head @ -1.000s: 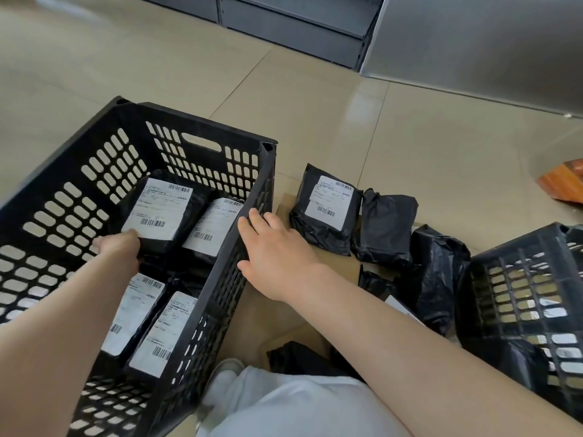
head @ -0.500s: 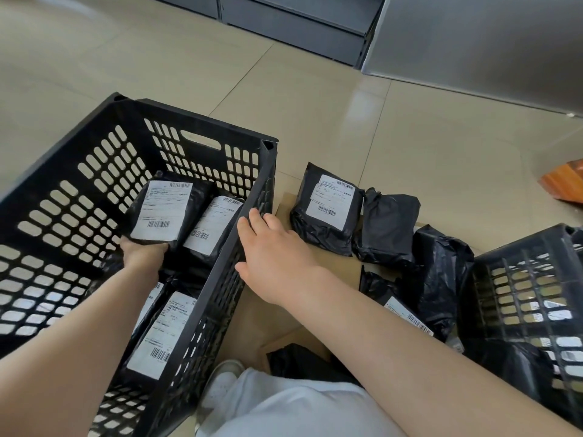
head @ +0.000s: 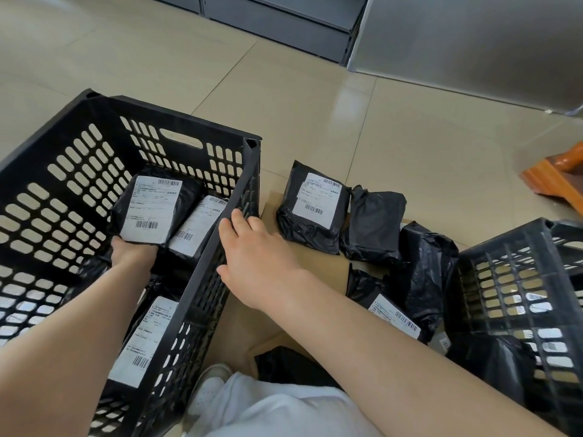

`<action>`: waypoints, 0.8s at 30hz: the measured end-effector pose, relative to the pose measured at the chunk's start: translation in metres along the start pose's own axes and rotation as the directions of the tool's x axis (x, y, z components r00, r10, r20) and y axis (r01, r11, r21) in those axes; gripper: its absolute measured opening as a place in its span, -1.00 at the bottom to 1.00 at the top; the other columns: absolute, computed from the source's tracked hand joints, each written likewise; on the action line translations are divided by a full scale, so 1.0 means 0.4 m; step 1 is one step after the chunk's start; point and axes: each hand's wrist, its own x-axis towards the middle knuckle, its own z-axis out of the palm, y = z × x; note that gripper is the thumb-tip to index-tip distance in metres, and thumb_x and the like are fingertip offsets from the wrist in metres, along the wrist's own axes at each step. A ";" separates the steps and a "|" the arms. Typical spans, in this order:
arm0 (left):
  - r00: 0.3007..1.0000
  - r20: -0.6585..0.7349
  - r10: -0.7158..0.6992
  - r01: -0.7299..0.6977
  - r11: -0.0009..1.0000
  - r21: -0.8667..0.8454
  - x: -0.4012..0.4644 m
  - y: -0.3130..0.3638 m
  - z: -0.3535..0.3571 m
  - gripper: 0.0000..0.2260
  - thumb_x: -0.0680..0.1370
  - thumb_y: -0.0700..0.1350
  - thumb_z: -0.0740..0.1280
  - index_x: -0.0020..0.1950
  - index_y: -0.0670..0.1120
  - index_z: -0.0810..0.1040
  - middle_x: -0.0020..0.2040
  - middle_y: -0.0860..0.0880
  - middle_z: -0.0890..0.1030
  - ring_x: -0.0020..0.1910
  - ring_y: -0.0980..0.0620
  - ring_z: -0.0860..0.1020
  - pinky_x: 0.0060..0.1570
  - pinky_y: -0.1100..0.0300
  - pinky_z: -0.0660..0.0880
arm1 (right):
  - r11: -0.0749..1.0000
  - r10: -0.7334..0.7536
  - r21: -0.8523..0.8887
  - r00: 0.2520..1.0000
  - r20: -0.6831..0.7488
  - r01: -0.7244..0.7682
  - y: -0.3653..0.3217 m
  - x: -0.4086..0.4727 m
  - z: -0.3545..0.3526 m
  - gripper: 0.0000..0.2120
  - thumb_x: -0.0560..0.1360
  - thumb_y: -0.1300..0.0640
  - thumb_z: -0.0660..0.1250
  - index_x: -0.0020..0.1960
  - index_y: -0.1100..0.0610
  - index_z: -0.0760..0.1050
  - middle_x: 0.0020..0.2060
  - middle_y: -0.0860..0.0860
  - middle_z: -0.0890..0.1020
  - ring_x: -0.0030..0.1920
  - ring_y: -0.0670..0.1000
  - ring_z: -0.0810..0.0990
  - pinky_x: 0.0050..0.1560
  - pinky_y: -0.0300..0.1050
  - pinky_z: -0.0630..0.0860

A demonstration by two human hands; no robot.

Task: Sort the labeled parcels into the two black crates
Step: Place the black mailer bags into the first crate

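Left hand (head: 134,252) gripping labeled parcel (head: 153,209), now shifted deeper into left crate (head: 249,184); right hand (head: 257,257) flat, fingers on rim; placement nearly done.

Large glossy beige floor tiles (head: 315,99) with thin grout lines catch a soft glare of light. Beyond them stands a dark grey cabinet (head: 277,29); just right of it, a grey metal panel (head: 473,42). A turned wooden furniture foot (head: 558,175) sits below that panel's right end.
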 end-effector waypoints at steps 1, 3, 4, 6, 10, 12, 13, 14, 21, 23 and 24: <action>1.000 -0.005 -0.002 0.002 1.000 -0.017 -0.003 -0.003 0.000 -0.34 0.49 -0.16 0.44 0.52 -0.12 0.23 0.40 -0.19 0.45 0.34 -0.23 0.45 0.25 0.00 0.42 | 1.000 0.000 0.000 1.000 -0.001 0.000 -0.001 0.000 0.000 -0.32 0.66 -0.04 0.16 0.61 0.21 -0.07 0.60 0.18 -0.02 0.54 0.20 0.10 0.36 0.10 0.34; 1.000 -0.014 -0.016 0.015 0.998 -0.063 -0.011 -0.008 -0.002 -0.34 0.50 -0.20 0.43 0.53 -0.15 0.21 0.40 -0.20 0.46 0.34 -0.22 0.46 0.24 0.03 0.42 | 1.000 -0.003 0.004 1.000 0.000 0.003 -0.002 0.000 0.000 -0.33 0.67 -0.04 0.15 0.61 0.21 -0.06 0.60 0.18 -0.01 0.53 0.20 0.11 0.35 0.10 0.35; 0.999 -0.020 -0.026 0.024 0.996 -0.088 -0.017 -0.008 -0.006 -0.33 0.50 -0.21 0.43 0.53 -0.17 0.20 0.40 -0.21 0.45 0.34 -0.21 0.45 0.27 0.03 0.41 | 1.000 -0.004 0.008 1.000 0.000 0.004 -0.002 0.000 -0.001 -0.33 0.67 -0.04 0.15 0.61 0.21 -0.06 0.60 0.19 -0.01 0.53 0.20 0.11 0.35 0.10 0.35; 0.998 -0.036 -0.050 0.045 0.990 -0.137 -0.029 -0.001 -0.012 -0.33 0.49 -0.16 0.43 0.53 -0.18 0.19 0.39 -0.22 0.45 0.35 -0.21 0.44 0.33 0.02 0.40 | 1.000 -0.001 0.020 1.000 0.002 0.001 0.003 0.001 0.000 -0.34 0.67 -0.04 0.15 0.61 0.20 -0.06 0.60 0.17 -0.02 0.53 0.20 0.10 0.36 0.09 0.36; 0.997 -0.007 -0.079 0.077 0.986 -0.147 -0.066 0.017 -0.033 -0.28 0.52 -0.04 0.36 0.58 -0.14 0.07 0.41 -0.20 0.42 0.37 -0.25 0.40 0.36 -0.10 0.37 | 0.998 -0.004 0.057 1.000 0.003 0.004 0.008 -0.004 0.000 -0.35 0.67 -0.03 0.15 0.61 0.18 -0.06 0.61 0.13 -0.02 0.54 0.19 0.10 0.36 0.09 0.35; 0.998 0.013 -0.057 0.058 0.991 -0.119 -0.090 0.029 -0.042 -0.27 0.53 -0.02 0.30 0.60 -0.07 0.00 0.46 -0.19 0.36 0.38 -0.28 0.37 0.35 -0.14 0.36 | 0.996 -0.004 0.086 1.000 0.014 0.002 0.013 -0.005 -0.005 -0.37 0.67 -0.02 0.14 0.61 0.16 -0.04 0.61 0.10 -0.02 0.54 0.19 0.09 0.36 0.09 0.35; 0.999 0.023 -0.037 0.039 0.994 -0.101 -0.101 0.036 -0.047 -0.28 0.52 0.00 0.27 0.61 -0.04 0.00 0.48 -0.18 0.34 0.39 -0.29 0.36 0.34 -0.17 0.36 | 0.994 -0.004 0.107 1.000 0.019 0.002 0.016 -0.005 -0.010 -0.38 0.67 -0.02 0.14 0.61 0.15 -0.02 0.61 0.08 -0.01 0.54 0.19 0.08 0.35 0.10 0.35; 0.999 0.038 -0.004 0.007 0.997 -0.078 -0.107 0.042 -0.051 -0.28 0.51 0.03 0.24 0.61 0.00 0.01 0.49 -0.17 0.33 0.39 -0.29 0.36 0.35 -0.19 0.35 | 0.991 -0.004 0.130 1.000 0.028 0.000 0.021 -0.005 -0.016 -0.39 0.67 -0.02 0.14 0.61 0.13 0.00 0.61 0.07 0.01 0.54 0.18 0.08 0.35 0.11 0.35; 0.952 0.146 0.270 -0.261 0.962 -0.074 -0.223 0.129 -0.062 -0.44 0.56 0.08 0.17 0.57 0.12 0.18 0.55 0.02 0.28 0.49 -0.13 0.28 0.46 -0.13 0.23 | 0.977 0.009 0.210 0.996 0.087 -0.027 0.064 -0.038 -0.031 -0.35 0.65 0.01 0.14 0.63 -0.02 -0.11 0.61 0.04 0.02 0.55 0.19 0.03 0.39 0.18 0.30; 0.926 0.171 0.336 -0.327 0.942 -0.078 -0.266 0.157 -0.053 -0.49 0.62 0.04 0.16 0.58 0.09 0.18 0.56 0.01 0.24 0.52 -0.08 0.23 0.45 -0.06 0.21 | 0.966 0.033 0.251 0.995 0.090 -0.055 0.079 -0.051 -0.038 -0.34 0.65 0.00 0.13 0.63 -0.03 -0.14 0.61 0.02 0.02 0.56 0.18 0.01 0.40 0.19 0.29; 0.904 0.182 0.386 -0.380 0.922 -0.065 -0.291 0.172 -0.048 -0.50 0.62 0.03 0.15 0.57 0.10 0.19 0.56 0.01 0.24 0.52 -0.06 0.22 0.41 -0.03 0.24 | 0.962 0.044 0.264 0.996 0.082 -0.064 0.090 -0.060 -0.045 -0.34 0.65 -0.01 0.13 0.63 -0.03 -0.14 0.61 0.02 0.03 0.56 0.18 0.01 0.41 0.20 0.29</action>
